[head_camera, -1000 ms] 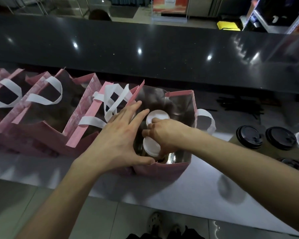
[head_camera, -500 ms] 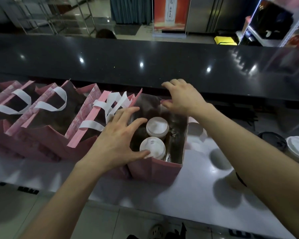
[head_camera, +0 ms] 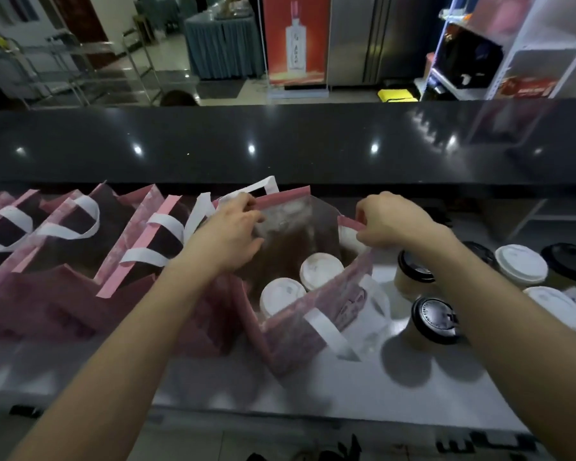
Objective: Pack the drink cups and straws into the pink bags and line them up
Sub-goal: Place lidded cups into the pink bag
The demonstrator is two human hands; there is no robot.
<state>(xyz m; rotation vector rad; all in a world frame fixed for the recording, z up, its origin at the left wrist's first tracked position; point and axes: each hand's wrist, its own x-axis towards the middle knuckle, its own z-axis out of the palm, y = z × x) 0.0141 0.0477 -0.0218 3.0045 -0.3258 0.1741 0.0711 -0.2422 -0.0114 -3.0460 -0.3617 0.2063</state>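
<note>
Pinching pink bag [head_camera: 300, 331] rim: both hands; loose cups [head_camera: 433, 319] crowd right.

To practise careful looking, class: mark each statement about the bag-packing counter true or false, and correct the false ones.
1. Both hands grip the open pink bag's top edges. True: left hand, right hand.
2. The bag holds two black-lidded cups. False: two white-lidded cups.
3. Black-lidded cups stand right of the bag. True.
4. The other pink bags stand right of the open one. False: left.
</note>
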